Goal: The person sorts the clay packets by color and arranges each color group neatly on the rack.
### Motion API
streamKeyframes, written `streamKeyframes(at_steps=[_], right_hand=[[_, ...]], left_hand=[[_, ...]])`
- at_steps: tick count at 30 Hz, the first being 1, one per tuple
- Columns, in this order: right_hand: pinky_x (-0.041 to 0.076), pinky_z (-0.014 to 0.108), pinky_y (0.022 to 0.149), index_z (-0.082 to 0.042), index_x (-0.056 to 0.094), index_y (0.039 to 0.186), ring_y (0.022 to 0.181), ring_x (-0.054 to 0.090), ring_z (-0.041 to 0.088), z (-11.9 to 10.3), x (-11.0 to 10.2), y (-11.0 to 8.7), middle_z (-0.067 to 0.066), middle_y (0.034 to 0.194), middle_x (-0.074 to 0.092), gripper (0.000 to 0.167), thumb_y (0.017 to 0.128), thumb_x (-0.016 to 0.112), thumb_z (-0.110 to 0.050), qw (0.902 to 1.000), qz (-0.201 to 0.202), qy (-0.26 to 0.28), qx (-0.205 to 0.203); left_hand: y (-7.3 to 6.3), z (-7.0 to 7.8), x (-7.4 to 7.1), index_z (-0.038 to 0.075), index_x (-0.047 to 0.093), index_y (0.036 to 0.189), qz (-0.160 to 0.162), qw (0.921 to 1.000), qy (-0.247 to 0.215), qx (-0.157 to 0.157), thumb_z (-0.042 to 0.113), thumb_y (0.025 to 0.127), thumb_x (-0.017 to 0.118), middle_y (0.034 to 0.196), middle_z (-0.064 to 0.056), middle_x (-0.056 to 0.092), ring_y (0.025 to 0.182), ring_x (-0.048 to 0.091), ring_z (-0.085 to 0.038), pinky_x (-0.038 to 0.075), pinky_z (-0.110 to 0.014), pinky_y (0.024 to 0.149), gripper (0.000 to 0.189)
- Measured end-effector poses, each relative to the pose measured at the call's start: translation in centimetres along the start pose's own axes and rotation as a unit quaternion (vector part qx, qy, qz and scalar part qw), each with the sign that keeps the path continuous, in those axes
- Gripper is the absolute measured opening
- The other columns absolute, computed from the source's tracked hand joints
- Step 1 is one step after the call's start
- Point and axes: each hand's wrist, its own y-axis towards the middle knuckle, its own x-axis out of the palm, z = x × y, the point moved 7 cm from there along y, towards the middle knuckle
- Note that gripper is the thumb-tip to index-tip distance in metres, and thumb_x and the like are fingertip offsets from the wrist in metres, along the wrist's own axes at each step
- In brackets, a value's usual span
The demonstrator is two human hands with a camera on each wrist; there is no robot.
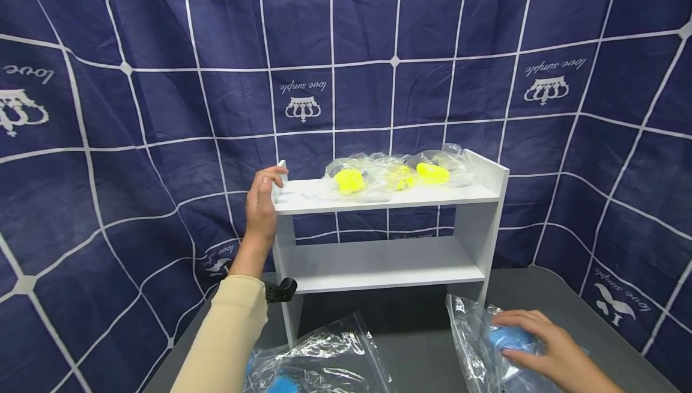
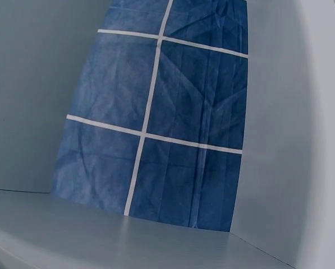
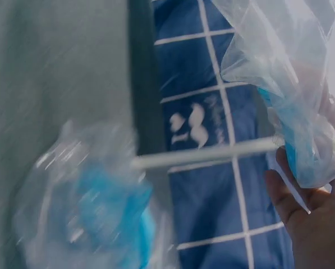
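Observation:
At the upper left corner of the white shelf unit (image 1: 389, 261), my left hand (image 1: 261, 208) grips the side panel, fingers bent over its edge. In the left wrist view, only shelf boards (image 2: 279, 140) and cloth show; the hand is out of sight. My right hand (image 1: 548, 345), at the lower right, holds a clear plastic bag (image 3: 302, 112) with something blue inside, between thumb and fingers. Its contents are partly hidden by the crumpled plastic. Another clear bag (image 1: 335, 351) with blue pieces lies before the shelf's left foot.
Clear bags with bright yellow pieces (image 1: 350, 181) lie along the top shelf. The middle shelf board (image 1: 389, 264) is bare white. A dark grey tabletop (image 1: 421, 345) carries the unit, and dark blue gridded cloth (image 1: 357, 32) hangs behind and at both sides.

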Motion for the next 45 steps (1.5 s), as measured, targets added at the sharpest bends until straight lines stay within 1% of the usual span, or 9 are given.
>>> streamKeyframes(at_steps=[3,7,13,16,20,24,33,37,45], right_hand=[[0.036,0.002,0.089,-0.021,0.070,0.118,0.110,0.050,-0.009,-0.9,-0.1,1.6,-0.008,0.119,0.068,0.058,0.066,0.090,-0.008,0.9997,0.005,0.021,0.013],[0.036,0.003,0.089,-0.025,0.069,0.119,0.111,0.051,-0.010,-1.7,0.0,3.7,-0.010,0.120,0.067,0.054,0.071,0.088,-0.010,0.9980,0.009,0.042,0.046],[0.034,0.003,0.092,-0.025,0.070,0.119,0.114,0.049,-0.011,-2.9,0.2,7.0,-0.010,0.120,0.067,0.052,0.073,0.087,-0.010,0.9968,0.035,0.054,0.047],[0.038,0.005,0.088,-0.026,0.069,0.121,0.113,0.049,-0.011,-2.9,0.6,8.6,-0.008,0.121,0.067,0.050,0.076,0.086,-0.014,0.9957,0.033,0.058,0.064],[0.045,0.011,0.083,-0.028,0.067,0.125,0.108,0.051,-0.012,-2.2,1.4,10.5,-0.004,0.123,0.067,0.046,0.082,0.082,-0.023,0.9922,0.019,0.056,0.110],[0.051,0.023,0.077,-0.021,0.066,0.128,0.102,0.057,0.003,-1.3,2.3,12.3,0.003,0.125,0.067,0.045,0.085,0.080,-0.026,0.9874,0.019,0.053,0.148],[0.047,0.052,0.093,-0.008,0.067,0.124,0.112,0.062,0.039,0.3,4.3,15.1,0.020,0.123,0.068,0.045,0.082,0.080,-0.016,0.9829,0.057,0.033,0.172],[0.045,0.057,0.099,-0.007,0.066,0.126,0.120,0.058,0.044,0.9,5.1,15.6,0.024,0.127,0.065,0.047,0.082,0.079,-0.016,0.9837,0.043,0.020,0.173],[0.046,0.059,0.096,-0.002,0.064,0.126,0.118,0.058,0.049,2.1,5.8,15.9,0.030,0.127,0.062,0.049,0.083,0.077,-0.020,0.9776,0.026,-0.028,0.207]], left_hand=[[-0.1,0.0,0.0,-0.011,0.047,0.090,-0.001,1.0000,-0.004,0.003,0.024,0.103,0.031,0.119,-0.030,0.060,0.129,0.051,-0.034,0.029,-0.027,0.110,0.041],[-0.1,-0.2,0.1,-0.012,0.046,0.090,-0.001,0.9999,-0.012,0.005,0.027,0.105,0.031,0.119,-0.030,0.060,0.129,0.051,-0.036,0.029,-0.027,0.110,0.044],[-0.2,0.0,0.3,-0.011,0.046,0.091,-0.007,0.9997,-0.020,0.012,0.035,0.104,0.033,0.118,-0.031,0.059,0.128,0.051,-0.036,0.030,-0.028,0.109,0.050],[-0.3,0.1,0.4,-0.010,0.047,0.091,-0.007,0.9998,-0.017,0.009,0.032,0.104,0.033,0.119,-0.030,0.059,0.128,0.051,-0.034,0.029,-0.029,0.110,0.047],[-0.2,0.1,0.4,-0.011,0.047,0.092,-0.005,0.9999,-0.015,0.004,0.025,0.104,0.031,0.120,-0.029,0.059,0.130,0.050,-0.031,0.028,-0.029,0.111,0.041],[-0.1,0.2,0.3,-0.012,0.047,0.091,0.001,0.9997,-0.023,0.006,0.022,0.103,0.031,0.119,-0.031,0.059,0.128,0.051,-0.031,0.029,-0.029,0.110,0.040],[-0.1,0.2,0.2,-0.011,0.047,0.091,0.004,0.9996,-0.026,0.010,0.031,0.103,0.034,0.119,-0.032,0.059,0.126,0.053,-0.025,0.030,-0.028,0.108,0.046],[-0.2,0.2,0.3,-0.011,0.046,0.091,0.002,0.9997,-0.025,0.007,0.030,0.103,0.034,0.119,-0.031,0.059,0.126,0.053,-0.025,0.030,-0.029,0.108,0.044],[-0.2,0.1,0.1,-0.013,0.046,0.092,0.004,0.9997,-0.022,0.008,0.023,0.103,0.031,0.119,-0.031,0.059,0.128,0.050,-0.036,0.029,-0.029,0.109,0.040]])
